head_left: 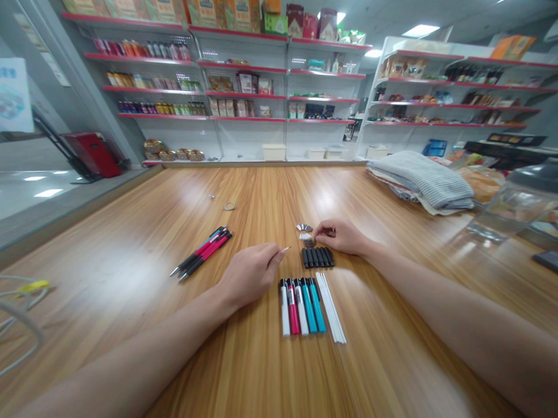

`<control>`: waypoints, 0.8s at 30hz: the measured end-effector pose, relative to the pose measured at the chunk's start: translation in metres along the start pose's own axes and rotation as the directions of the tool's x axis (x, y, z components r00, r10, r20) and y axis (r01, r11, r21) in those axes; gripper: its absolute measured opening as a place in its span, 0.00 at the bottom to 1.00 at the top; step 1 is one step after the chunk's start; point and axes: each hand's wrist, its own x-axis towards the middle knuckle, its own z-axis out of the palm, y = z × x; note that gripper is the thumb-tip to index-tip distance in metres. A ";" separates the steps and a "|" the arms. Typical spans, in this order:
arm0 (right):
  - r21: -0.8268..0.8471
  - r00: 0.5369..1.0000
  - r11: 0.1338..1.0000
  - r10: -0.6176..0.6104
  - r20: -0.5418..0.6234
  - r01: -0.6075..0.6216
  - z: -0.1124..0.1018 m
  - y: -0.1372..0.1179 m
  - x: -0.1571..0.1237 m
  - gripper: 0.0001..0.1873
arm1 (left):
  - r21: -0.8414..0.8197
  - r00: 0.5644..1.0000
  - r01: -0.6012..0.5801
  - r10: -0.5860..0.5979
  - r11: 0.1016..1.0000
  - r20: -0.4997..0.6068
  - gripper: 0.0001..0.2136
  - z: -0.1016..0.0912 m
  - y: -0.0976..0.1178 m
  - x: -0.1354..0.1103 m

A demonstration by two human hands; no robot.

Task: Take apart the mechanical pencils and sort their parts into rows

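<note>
My left hand is closed in a pinch on a thin pen refill, whose tip sticks out to the right. Fingers bent together, my right hand reaches the edge of a small pile of dark parts, perhaps springs; whether it pinches one is too small to see. Just beyond lie small white pieces and silver cone tips. Below the right hand is a row of black pen grips. Nearer to me lie white, pink and teal pen barrels beside several white refills.
Several whole pens lie left of my left hand. A small ring sits farther back on the wooden table. Folded cloth, a clear container and a phone are right; a cable is left. Stocked shelves stand behind.
</note>
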 end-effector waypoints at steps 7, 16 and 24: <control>-0.017 1.000 1.000 0.002 -0.012 -0.002 -0.001 -0.001 0.000 0.13 | 0.017 1.000 -0.003 0.003 1.000 -0.007 0.13 0.000 0.000 0.000; -0.014 1.000 1.000 0.007 -0.012 -0.007 0.000 0.000 0.001 0.14 | 0.007 1.000 -0.001 0.001 1.000 0.000 0.14 0.000 0.000 0.000; -0.027 1.000 1.000 -0.003 -0.009 0.003 -0.001 -0.001 0.001 0.14 | 0.004 1.000 0.005 -0.005 1.000 0.010 0.13 0.000 0.001 0.000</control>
